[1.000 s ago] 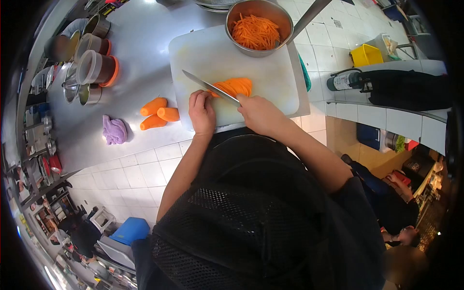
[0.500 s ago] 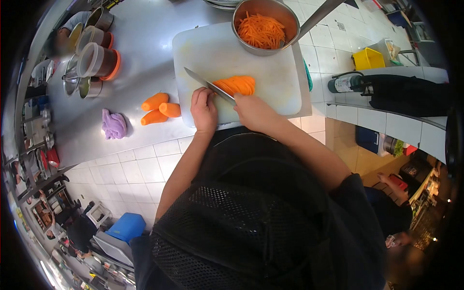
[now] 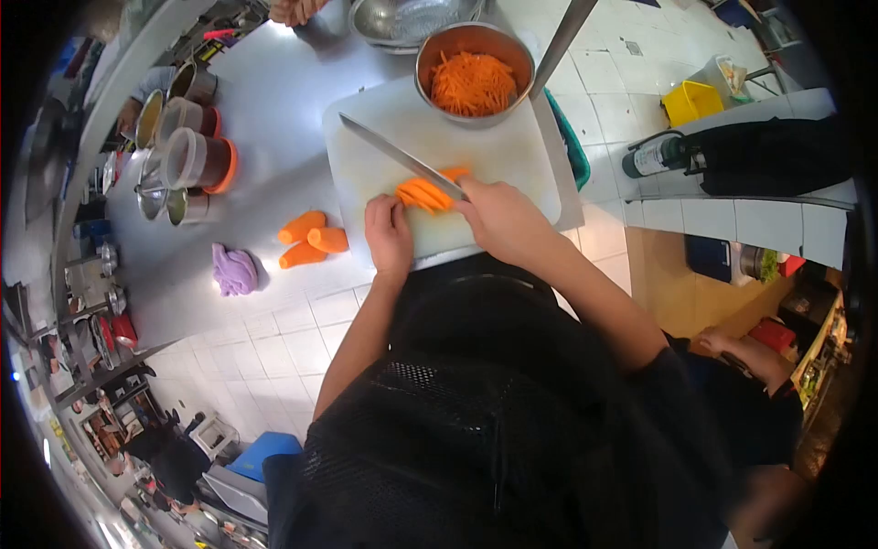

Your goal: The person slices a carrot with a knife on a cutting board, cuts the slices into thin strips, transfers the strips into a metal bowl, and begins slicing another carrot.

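My right hand is wrapped round the handle of a kitchen knife. Its long blade points up and to the left, over a small pile of orange carrot slices on the white cutting board. My left hand is on the board just left of the slices. Its fingers are curled together, and whatever they may hold is hidden. A metal bowl of shredded carrot stands at the board's far edge. Several peeled carrots lie on the steel table, left of the board.
A crumpled purple cloth lies on the steel table. Further left are plastic tubs and metal containers. A metal basin is at the back. Other people are nearby, one at the lower right.
The knife has lifted away from my left hand and now lies over the slices. The carrot pile looks smaller and more spread. The whole view has shifted slightly.
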`<state>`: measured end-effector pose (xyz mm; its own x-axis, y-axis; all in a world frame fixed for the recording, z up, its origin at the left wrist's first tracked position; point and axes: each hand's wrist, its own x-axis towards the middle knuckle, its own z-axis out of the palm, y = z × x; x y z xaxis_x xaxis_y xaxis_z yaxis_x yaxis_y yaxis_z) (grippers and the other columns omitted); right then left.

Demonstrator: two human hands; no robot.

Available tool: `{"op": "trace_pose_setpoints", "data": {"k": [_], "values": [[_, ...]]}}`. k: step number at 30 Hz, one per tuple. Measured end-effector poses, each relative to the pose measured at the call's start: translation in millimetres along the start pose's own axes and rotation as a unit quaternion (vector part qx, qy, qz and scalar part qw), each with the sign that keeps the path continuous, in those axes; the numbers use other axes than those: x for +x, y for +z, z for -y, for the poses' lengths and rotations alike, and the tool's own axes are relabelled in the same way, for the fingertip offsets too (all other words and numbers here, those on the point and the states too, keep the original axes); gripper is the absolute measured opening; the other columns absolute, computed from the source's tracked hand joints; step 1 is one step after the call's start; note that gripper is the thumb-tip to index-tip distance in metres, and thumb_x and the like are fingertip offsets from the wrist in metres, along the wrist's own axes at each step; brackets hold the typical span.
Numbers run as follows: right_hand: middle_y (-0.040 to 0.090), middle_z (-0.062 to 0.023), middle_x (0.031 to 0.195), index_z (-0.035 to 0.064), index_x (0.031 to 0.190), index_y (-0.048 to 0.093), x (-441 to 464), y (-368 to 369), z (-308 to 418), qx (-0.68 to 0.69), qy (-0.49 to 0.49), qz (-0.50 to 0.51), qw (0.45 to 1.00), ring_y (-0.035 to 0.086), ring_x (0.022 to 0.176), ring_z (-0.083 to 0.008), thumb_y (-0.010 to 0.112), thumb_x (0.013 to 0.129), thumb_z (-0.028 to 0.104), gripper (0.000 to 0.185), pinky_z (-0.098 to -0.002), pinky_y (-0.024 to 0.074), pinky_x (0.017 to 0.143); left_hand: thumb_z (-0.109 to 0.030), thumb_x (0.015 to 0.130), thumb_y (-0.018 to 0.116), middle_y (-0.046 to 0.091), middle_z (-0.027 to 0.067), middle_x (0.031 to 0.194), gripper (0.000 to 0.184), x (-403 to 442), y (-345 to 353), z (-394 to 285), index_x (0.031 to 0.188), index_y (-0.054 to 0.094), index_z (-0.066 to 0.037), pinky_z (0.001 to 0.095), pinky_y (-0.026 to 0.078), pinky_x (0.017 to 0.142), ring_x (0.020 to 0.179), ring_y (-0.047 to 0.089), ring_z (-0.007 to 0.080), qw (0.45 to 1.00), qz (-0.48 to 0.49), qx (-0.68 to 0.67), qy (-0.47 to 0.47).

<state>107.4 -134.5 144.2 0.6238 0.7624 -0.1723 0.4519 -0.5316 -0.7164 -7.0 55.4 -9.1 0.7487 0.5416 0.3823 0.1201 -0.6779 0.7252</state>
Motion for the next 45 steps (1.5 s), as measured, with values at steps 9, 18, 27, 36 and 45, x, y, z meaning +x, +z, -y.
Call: {"op": "trace_pose_setpoints", "data": {"k": [9,18,27,36,45], "values": [[0.069,-0.0201,0.095,0.0052,0.116,0.06,-11,-3,-63,-0.108,-0.022,-0.114,0.987,0.07,0.085,-0.0416,0.062,0.091,0.01,0.026,-0.0529,0.0555,0.074,-0.005,0.099,0.059,0.061,0.0194,0.131,0.031,-2,-1,-6,0.13,0.063,-0.004,0.0444,0.048,0.105,0.122,0.057,0.0388,0.998,0.031,0.053,-0.002],[0.069,-0.0267,0.093,0.0039,0.111,0.064,-9,-11,-121,0.016,0.048,-0.034,0.998,0.066,0.092,-0.0481,0.064,0.096,0.015,0.019,-0.0551,0.0513,0.081,-0.049,0.081,0.083,0.045,0.0127,0.159,0.092,35,-8,-60,0.156,0.044,-0.011,0.0538,0.027,0.121,0.15,0.033,0.0431,0.954,0.229,0.183,0.061],[0.068,-0.0285,0.09,0.0041,0.112,0.065,-12,-9,-117,-0.01,0.112,-0.039,0.993,0.066,0.09,-0.0493,0.063,0.096,0.016,0.02,-0.0552,0.0514,0.08,-0.061,0.08,0.077,0.041,0.0098,0.162,0.1,38,9,-44,0.16,0.038,-0.015,0.0602,0.024,0.118,0.15,0.034,0.0383,0.943,0.229,0.195,0.142],[0.069,-0.0271,0.088,0.0047,0.114,0.065,-23,-4,-110,-0.071,0.075,-0.053,0.993,0.066,0.088,-0.049,0.064,0.096,0.018,0.022,-0.0568,0.051,0.077,-0.045,0.078,0.076,0.06,0.0018,0.132,0.053,28,42,-63,0.125,0.069,-0.02,0.0557,0.033,0.106,0.124,0.051,0.0286,0.95,0.218,0.21,0.072],[0.07,-0.0281,0.089,0.0015,0.122,0.056,-20,-18,-110,-0.092,0.055,0.019,0.994,0.068,0.089,-0.0482,0.062,0.098,0.02,0.031,-0.0593,0.0511,0.078,-0.038,0.083,0.072,0.059,0.0038,0.136,0.056,35,36,-60,0.135,0.064,-0.02,0.0603,0.031,0.107,0.128,0.05,0.0293,0.946,0.238,0.182,0.125]]}}
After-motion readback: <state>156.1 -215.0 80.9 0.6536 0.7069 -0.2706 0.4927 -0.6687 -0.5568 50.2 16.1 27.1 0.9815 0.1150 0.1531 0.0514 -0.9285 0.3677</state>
